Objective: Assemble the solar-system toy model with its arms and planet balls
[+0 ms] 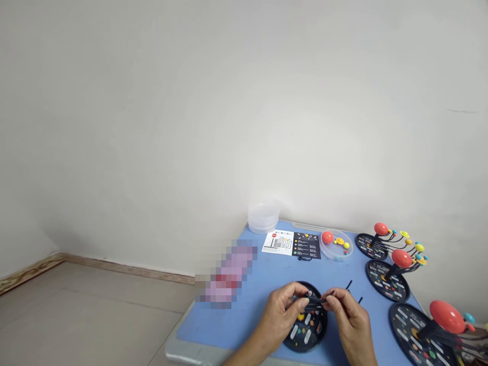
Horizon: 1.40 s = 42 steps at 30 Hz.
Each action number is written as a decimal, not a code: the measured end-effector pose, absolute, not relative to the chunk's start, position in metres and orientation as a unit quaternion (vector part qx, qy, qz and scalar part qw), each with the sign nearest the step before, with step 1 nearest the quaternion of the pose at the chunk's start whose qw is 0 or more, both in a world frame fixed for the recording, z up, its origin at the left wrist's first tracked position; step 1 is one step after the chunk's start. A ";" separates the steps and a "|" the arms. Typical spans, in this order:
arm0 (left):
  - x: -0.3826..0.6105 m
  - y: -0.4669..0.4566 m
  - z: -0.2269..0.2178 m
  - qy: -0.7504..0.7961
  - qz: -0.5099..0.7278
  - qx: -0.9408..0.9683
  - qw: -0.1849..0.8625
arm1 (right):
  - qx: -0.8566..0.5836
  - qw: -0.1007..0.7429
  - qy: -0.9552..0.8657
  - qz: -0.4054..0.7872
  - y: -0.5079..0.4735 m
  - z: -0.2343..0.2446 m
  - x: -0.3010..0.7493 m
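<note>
My left hand (282, 314) and my right hand (349, 317) are both closed on a bundle of thin black rods (314, 303), pinched between thumbs and fingers. Some rod ends (348, 284) stick out past my right fingers. Directly below the rods lies a round black base (307, 338) printed with coloured planets and white labels. My fingers hide the rods' middle and part of the base's far side.
Three solar system models, with red balls (401, 258) on black bases, line the right side of the blue table (224, 325). At the back are a printed instruction sheet (280, 244), a clear dish (337, 254) of coloured balls, and clear tubs (263, 218). A pinkish blurred patch lies left.
</note>
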<state>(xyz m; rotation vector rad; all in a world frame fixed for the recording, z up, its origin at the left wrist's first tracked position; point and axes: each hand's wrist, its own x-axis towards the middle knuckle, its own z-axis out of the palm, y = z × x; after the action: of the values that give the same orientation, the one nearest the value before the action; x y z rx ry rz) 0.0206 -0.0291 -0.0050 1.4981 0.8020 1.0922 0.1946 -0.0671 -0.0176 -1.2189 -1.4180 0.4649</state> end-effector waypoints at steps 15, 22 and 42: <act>0.025 -0.029 -0.013 0.367 0.483 0.675 0.420 | -0.561 0.551 -0.614 -0.067 -0.063 -0.031 0.187; 0.024 -0.032 -0.010 0.376 0.474 0.695 0.387 | -0.539 0.571 -0.619 -0.025 -0.073 -0.044 0.195; 0.041 0.063 0.001 0.519 0.310 0.765 0.224 | -0.490 0.617 -0.616 -0.025 -0.073 -0.058 0.196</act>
<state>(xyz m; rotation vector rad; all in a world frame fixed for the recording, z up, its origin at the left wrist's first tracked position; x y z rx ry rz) 0.0407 0.0627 0.0014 2.1100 1.4309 0.8556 0.1956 -0.0735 -0.0578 -1.1274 -1.4186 -0.0567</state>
